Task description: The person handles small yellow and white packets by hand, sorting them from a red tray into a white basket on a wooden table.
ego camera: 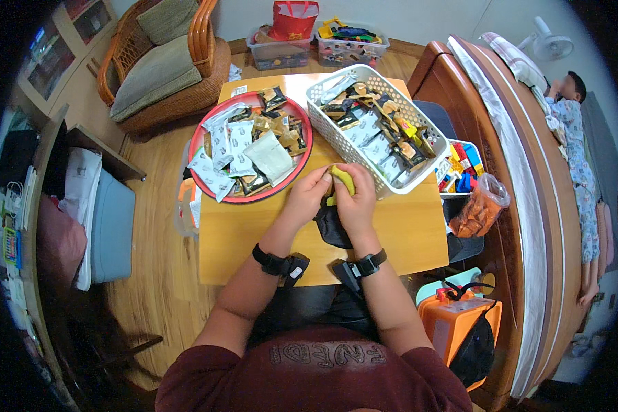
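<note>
Above the wooden table (pixel 257 242), my two hands meet around a small, curved yellow-green item (pixel 344 178). My left hand (pixel 309 191) pinches its left side between thumb and fingers. On the other side my right hand (pixel 355 191) has its fingers wrapped around it. Much of the item is hidden by my fingers, so its kind is unclear. A black, soft-looking piece (pixel 335 229) hangs or lies just below my hands; whether it joins the yellow part cannot be seen. Black straps with small devices circle both wrists.
A round red tray (pixel 194 154) of wrapped snack packets stands left; a white perforated basket (pixel 335 135) of similar packets stands right. Beyond the table's right edge are a jar (pixel 480 206), toy bricks (pixel 461 167) and an orange case (pixel 438 322). A person (pixel 571 134) lies on the bed.
</note>
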`<state>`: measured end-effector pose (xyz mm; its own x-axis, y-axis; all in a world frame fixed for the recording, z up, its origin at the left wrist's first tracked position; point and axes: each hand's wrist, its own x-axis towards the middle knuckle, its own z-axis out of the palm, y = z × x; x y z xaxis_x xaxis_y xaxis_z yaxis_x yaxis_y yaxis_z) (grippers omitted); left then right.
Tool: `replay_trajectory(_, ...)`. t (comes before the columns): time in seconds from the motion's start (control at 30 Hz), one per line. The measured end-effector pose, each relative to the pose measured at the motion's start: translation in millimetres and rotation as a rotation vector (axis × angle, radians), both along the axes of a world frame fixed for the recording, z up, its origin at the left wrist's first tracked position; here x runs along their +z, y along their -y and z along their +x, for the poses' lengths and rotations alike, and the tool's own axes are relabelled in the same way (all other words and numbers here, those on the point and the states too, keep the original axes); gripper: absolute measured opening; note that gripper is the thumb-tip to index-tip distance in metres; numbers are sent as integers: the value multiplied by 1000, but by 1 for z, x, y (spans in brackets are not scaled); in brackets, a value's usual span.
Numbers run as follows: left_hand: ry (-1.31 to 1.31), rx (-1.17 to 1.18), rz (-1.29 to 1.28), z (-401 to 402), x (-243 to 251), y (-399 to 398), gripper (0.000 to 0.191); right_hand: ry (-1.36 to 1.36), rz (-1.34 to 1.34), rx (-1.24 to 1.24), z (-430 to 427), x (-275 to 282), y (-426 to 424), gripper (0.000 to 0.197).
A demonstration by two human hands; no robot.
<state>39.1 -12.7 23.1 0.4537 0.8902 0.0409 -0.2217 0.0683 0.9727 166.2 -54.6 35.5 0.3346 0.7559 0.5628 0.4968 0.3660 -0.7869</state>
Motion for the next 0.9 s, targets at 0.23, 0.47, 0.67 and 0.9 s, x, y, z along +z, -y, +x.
replay_trajectory(0.23, 474, 154, -273, 6, -8, -4, 40, 221, -34, 202, -6, 1, 0, 37)
replay_trajectory(0.47, 435, 182, -237, -10, 6, -10, 35, 264, 7, 388, -9, 9, 7, 29)
replay_trajectory(0.67, 340, 229, -169, -9, -3, -13, 36, 31, -20, 208, -8, 8, 8, 25)
replay_trajectory(0.9, 99, 327, -90, -1, 3, -6, 35, -39, 8, 65, -6, 6, 5, 26)
